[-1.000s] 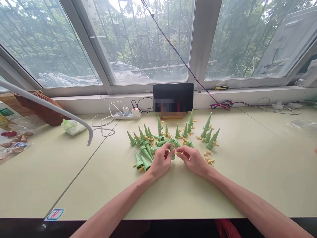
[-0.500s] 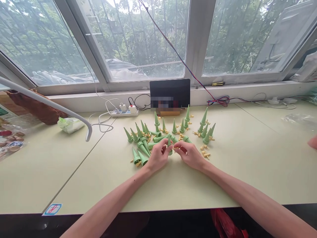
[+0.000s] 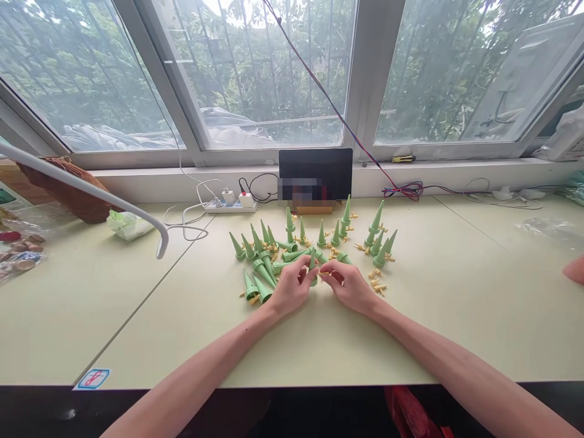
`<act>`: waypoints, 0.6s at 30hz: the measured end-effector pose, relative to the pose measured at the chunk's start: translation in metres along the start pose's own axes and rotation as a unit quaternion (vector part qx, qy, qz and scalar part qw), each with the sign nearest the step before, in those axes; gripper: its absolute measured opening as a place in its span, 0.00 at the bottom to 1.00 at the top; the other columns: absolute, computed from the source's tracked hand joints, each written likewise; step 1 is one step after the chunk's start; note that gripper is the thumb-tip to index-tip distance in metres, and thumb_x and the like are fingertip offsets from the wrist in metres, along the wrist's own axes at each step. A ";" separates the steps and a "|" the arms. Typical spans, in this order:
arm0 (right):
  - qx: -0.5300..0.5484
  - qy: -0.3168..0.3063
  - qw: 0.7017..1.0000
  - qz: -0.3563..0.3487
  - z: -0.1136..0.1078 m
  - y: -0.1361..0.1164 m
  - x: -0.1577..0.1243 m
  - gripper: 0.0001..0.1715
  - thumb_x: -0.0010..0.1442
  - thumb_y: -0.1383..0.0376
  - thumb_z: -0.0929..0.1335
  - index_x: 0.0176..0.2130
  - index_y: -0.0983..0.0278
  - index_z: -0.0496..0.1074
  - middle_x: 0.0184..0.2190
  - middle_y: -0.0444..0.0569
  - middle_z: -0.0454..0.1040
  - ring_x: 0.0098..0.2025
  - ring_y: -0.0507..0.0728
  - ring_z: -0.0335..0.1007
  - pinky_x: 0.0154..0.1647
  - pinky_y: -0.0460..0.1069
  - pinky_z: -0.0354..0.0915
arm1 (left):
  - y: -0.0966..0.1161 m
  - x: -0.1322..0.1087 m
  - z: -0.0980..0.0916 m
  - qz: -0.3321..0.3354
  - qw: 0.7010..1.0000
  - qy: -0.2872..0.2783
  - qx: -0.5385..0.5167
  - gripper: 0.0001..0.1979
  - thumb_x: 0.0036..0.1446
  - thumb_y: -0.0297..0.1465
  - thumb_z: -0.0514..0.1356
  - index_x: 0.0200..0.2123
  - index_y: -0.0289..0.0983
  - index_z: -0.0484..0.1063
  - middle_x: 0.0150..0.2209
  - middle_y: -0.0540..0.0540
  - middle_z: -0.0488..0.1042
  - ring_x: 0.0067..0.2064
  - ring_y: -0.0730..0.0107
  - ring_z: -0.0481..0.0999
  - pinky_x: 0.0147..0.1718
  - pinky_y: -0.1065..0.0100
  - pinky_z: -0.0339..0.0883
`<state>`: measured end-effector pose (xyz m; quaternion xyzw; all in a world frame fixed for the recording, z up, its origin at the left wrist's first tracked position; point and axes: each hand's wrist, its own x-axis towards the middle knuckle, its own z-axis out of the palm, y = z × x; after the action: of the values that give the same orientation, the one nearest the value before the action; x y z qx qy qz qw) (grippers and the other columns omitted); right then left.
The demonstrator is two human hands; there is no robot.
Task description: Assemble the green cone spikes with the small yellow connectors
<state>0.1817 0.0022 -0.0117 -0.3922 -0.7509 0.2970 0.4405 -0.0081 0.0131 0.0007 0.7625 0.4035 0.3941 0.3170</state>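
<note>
My left hand is closed round a green plastic watering spike, which points upward. Close at its right side, my right hand pinches a small yellow valve against or near the spike; whether it is seated in the spike cannot be seen. Left of my hands lie several loose green spikes. Behind them, several spikes with yellow valves stand upright, one of them a tall spike at the right. A few loose yellow valves lie just right of my right hand.
A dark screen stands at the back by the window, with a power strip to its left. A white curved bar reaches in from the left. Bundled wires lie at the back right. Part of another person's hand shows at the right edge.
The view has shifted slightly. Both hands keep the same hold on the spike and the valve, with hardly any visible movement.
</note>
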 end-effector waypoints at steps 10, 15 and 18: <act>-0.004 -0.001 1.000 0.000 -0.001 0.001 0.000 0.07 0.68 0.63 0.65 0.38 0.62 0.72 0.31 0.45 0.75 0.27 0.52 0.63 0.28 0.48 0.60 | 0.001 -0.001 0.000 0.011 1.000 0.005 0.001 0.11 0.67 0.39 0.55 0.41 0.37 0.69 0.24 0.54 0.61 0.23 0.75 0.62 0.23 0.72 0.56; -0.004 -0.001 1.000 0.001 -0.001 0.000 0.000 0.08 0.68 0.62 0.65 0.38 0.62 0.72 0.32 0.46 0.76 0.27 0.52 0.63 0.28 0.48 0.60 | 0.001 0.000 0.000 0.011 1.000 0.004 0.003 0.11 0.67 0.39 0.55 0.41 0.37 0.69 0.24 0.54 0.60 0.23 0.76 0.61 0.23 0.72 0.56; -0.003 0.000 1.000 -0.003 -0.001 0.000 0.000 0.08 0.68 0.62 0.65 0.38 0.62 0.72 0.32 0.46 0.76 0.27 0.52 0.64 0.28 0.48 0.61 | 0.001 -0.001 0.000 0.004 1.000 0.000 0.002 0.09 0.67 0.38 0.55 0.41 0.37 0.68 0.23 0.55 0.59 0.23 0.76 0.59 0.23 0.72 0.55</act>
<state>0.1830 0.0024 -0.0111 -0.3914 -0.7529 0.2937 0.4402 -0.0077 0.0122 0.0010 0.7647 0.4016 0.3943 0.3139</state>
